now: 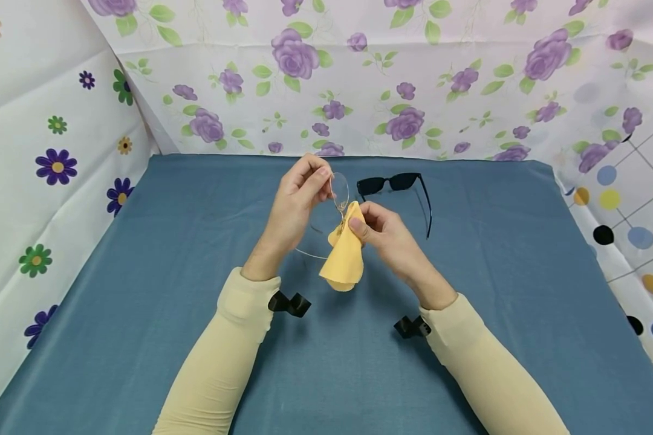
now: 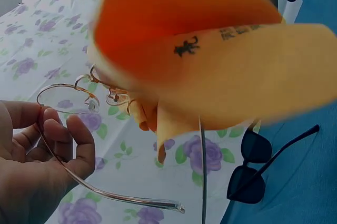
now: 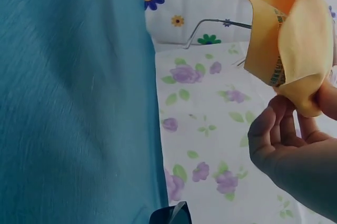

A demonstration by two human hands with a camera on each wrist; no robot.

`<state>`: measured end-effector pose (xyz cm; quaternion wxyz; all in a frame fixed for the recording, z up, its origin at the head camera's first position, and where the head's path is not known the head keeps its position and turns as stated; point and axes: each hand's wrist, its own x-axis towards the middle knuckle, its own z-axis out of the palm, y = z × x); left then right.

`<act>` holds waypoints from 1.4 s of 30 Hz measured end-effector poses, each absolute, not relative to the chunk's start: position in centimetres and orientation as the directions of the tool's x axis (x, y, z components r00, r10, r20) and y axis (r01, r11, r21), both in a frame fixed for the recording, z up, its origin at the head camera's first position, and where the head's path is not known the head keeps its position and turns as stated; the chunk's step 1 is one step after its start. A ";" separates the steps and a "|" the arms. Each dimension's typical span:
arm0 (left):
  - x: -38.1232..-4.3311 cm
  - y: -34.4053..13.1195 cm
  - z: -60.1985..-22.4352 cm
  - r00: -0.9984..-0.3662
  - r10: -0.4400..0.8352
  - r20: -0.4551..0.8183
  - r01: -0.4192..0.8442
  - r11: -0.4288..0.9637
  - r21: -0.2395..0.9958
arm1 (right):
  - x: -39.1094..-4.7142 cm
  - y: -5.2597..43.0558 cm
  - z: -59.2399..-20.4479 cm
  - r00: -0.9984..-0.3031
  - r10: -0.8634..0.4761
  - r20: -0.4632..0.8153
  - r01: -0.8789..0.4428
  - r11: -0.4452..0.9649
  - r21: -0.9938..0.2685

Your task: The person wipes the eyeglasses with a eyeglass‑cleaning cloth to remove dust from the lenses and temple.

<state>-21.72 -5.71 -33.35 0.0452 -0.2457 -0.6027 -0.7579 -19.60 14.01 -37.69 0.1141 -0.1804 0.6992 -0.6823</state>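
Note:
My left hand (image 1: pixel 302 196) pinches thin-rimmed metal eyeglasses (image 2: pixel 67 85) at the outer edge of one clear lens, near the hinge. One temple arm hangs down toward the left wrist camera. In my right hand (image 1: pixel 386 235) a yellow cleaning cloth (image 1: pixel 344 257) is pinched between thumb and fingers, wrapped about the other lens side, which it hides. Dark printing shows on the cloth in both wrist views. The two hands are held close together above the table, the cloth draping down between them.
Black sunglasses (image 1: pixel 396 183) lie on the blue tablecloth (image 1: pixel 185 254) just beyond the right hand, one arm stretched toward me. A floral sheet (image 1: pixel 359 90) hangs behind the table. Patterned cloths stand at the left and right. Black camera mounts (image 1: pixel 291 304) sit at both wrists.

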 end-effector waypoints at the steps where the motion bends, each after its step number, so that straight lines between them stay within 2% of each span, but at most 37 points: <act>1: -21.7 -5.7 -33.3 -0.873 0.228 0.430 0.365 -0.278 0.889 | -19.6 14.1 -37.7 -0.906 -0.417 0.076 -0.074 -0.022 -0.997; 9: -21.8 -6.1 -33.1 -0.877 0.211 0.431 0.357 -0.314 0.880 | -19.9 14.4 -37.6 -0.860 -0.509 0.034 0.048 -0.146 -0.988; 17: -22.0 -6.6 -32.8 -0.902 0.107 0.417 0.347 -0.393 0.851 | -20.1 14.4 -37.9 -0.833 -0.553 0.023 0.064 -0.138 -0.988; 23: -22.1 -6.7 -32.8 -0.907 0.070 0.416 0.357 -0.394 0.847 | -19.9 14.3 -38.0 -0.851 -0.525 0.021 0.031 -0.089 -0.996; 30: -21.9 -6.2 -33.1 -0.894 0.120 0.431 0.369 -0.344 0.863 | -19.6 13.9 -38.0 -0.869 -0.491 0.070 -0.073 -0.013 -0.997; 36: -21.7 -5.8 -33.1 -0.872 0.174 0.458 0.394 -0.306 0.867 | -19.5 13.7 -37.9 -0.886 -0.460 0.063 -0.079 0.015 -0.997; 42: -21.6 -5.8 -33.1 -0.864 0.184 0.469 0.403 -0.304 0.863 | -19.6 13.7 -37.9 -0.892 -0.448 0.059 -0.059 -0.015 -0.998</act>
